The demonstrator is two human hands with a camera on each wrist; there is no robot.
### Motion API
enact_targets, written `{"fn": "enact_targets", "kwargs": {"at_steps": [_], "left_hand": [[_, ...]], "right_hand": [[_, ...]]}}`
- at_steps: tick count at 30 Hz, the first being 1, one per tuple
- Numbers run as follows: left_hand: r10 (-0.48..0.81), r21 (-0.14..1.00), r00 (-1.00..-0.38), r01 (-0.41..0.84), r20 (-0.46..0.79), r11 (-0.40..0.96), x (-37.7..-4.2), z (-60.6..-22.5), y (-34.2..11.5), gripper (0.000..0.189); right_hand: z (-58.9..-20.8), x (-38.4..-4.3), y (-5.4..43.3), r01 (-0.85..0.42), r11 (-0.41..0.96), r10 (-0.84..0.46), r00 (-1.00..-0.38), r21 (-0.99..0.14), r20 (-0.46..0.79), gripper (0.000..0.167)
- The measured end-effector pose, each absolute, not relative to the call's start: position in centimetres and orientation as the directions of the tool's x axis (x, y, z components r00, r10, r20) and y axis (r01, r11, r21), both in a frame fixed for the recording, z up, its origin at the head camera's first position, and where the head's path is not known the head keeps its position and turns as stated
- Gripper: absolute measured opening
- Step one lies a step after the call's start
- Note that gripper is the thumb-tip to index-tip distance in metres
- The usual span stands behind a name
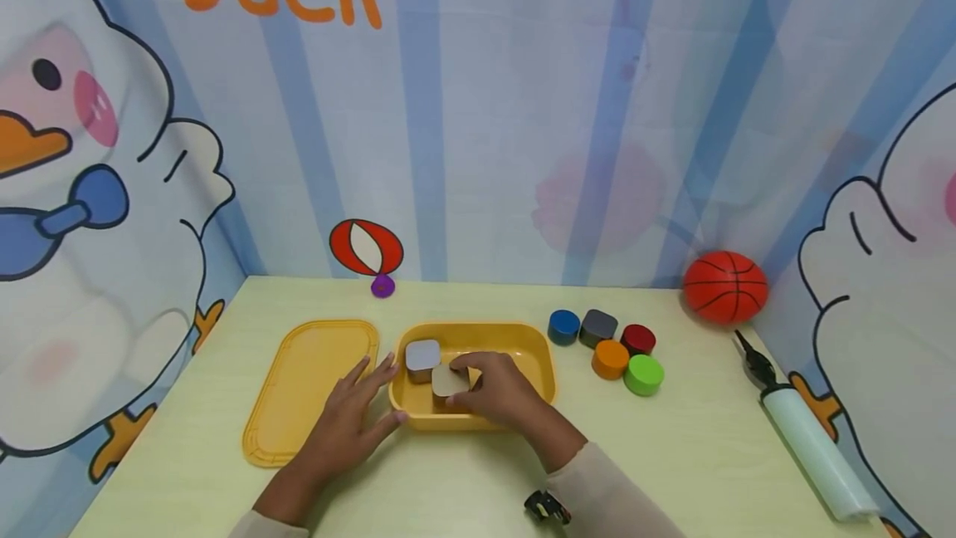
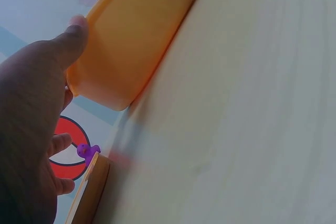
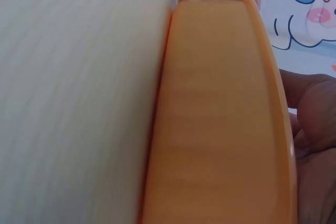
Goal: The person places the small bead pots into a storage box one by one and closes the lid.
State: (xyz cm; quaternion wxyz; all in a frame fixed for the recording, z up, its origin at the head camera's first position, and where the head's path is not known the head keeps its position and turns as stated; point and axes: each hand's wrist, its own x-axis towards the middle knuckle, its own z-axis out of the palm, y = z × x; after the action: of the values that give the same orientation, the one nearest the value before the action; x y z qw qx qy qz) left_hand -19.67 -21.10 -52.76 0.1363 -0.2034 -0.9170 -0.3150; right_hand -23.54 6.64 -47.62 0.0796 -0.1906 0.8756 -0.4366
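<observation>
One beige block (image 1: pixel 446 380) is inside the yellow tray (image 1: pixel 478 423), pinched between the thumb and fingers of the right hand (image 1: pixel 499 388). It looks light, stiff and rather smooth, so opposite sides should give the surest hold. A pale grey block (image 1: pixel 423 355) stands just beside it. The left hand (image 1: pixel 343 422), fingers spread, touches the tray's left end. Five coloured pieces (image 1: pixel 611 359) lie farther right on the bench (image 1: pixel 426 488).

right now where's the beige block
In the head view, the right hand pinches the beige block in the tray's left half, to the lower right of the pale grey block.
</observation>
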Motion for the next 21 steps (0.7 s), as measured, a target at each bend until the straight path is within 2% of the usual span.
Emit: {"fn": "enact_targets", "kwargs": {"at_steps": [11,21], "left_hand": [[0.297,0.503,-0.871,0.473,0.392,0.723,-19.73,-53.02,-21.2,0.065],[0.297,0.506,-0.866,0.48,0.402,0.716,-19.72,-52.89,-21.16,0.065]], "right_hand": [[-47.42,-23.84,5.96,-0.27,0.622,-0.417,-0.909,-0.735,-0.019,0.048],[-47.25,-23.99,5.81,-0.233,0.615,-0.418,-0.906,-0.753,-0.061,0.051]]}}
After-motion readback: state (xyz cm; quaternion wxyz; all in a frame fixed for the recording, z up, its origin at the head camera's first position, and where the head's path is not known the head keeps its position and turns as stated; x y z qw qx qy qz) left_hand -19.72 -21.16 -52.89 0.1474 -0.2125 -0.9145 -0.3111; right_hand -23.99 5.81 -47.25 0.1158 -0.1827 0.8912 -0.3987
